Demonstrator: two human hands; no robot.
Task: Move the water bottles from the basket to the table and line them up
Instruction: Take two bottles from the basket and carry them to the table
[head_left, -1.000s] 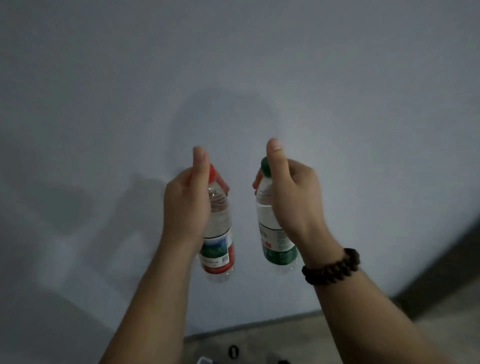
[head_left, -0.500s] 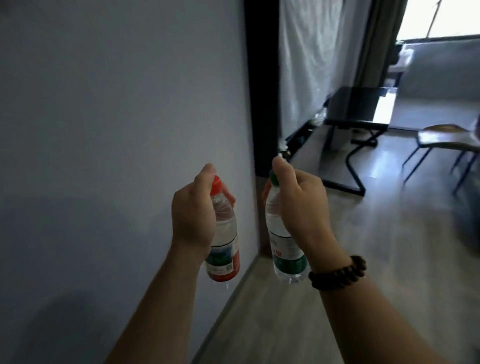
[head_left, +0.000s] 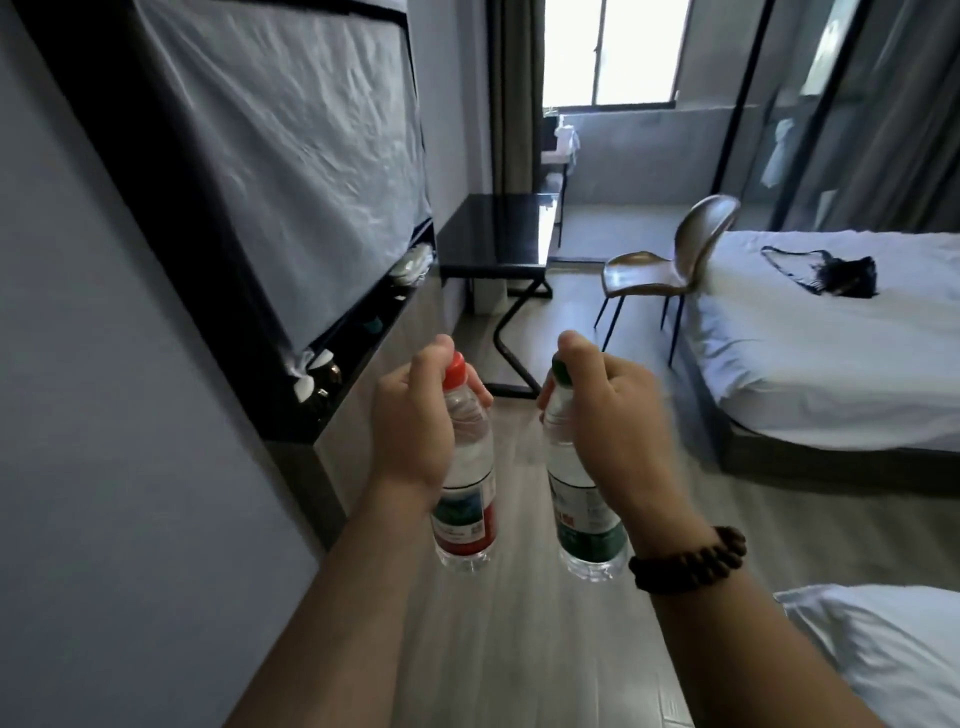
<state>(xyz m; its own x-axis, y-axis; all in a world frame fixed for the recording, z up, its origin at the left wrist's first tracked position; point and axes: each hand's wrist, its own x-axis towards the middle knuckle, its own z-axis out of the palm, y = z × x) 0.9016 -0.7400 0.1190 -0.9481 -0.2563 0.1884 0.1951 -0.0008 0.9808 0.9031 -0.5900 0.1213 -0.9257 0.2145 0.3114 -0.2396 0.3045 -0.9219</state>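
The red-capped bottle (head_left: 464, 522) and green-capped bottle (head_left: 577, 525) hang upright side by side above the floor, well short of the black table (head_left: 496, 236). A chair (head_left: 670, 260) stands right of that table, and a bed (head_left: 831, 353) further right. The left hand (head_left: 410, 426) clasps the red-capped bottle's neck and the right hand (head_left: 613, 415) the green-capped one's, thumbs up by the caps.

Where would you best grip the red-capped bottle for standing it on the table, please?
Round the narrow neck and shoulder, from its left side, as the left hand does: the red-capped bottle hangs upright with its base free.
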